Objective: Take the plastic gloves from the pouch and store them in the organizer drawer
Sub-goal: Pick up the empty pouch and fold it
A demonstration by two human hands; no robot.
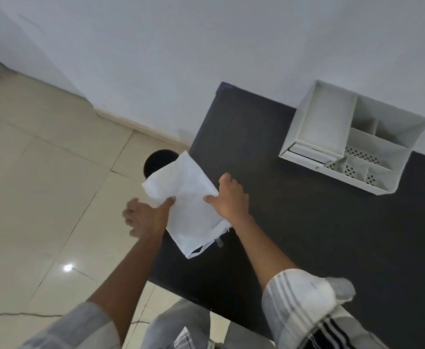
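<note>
A white fabric pouch is held over the left edge of the dark table. My left hand pinches its left side with thumb on top. My right hand grips its right edge. The pouch's opening with a loose strap points toward me. No plastic gloves are visible. The white organizer stands at the table's back right against the wall, with an open-top bin, several small compartments and a shallow drawer at its lower left.
A round black object sits on the floor behind the pouch, partly hidden by it. Beige tiled floor lies to the left of the table. A white wall runs behind the table.
</note>
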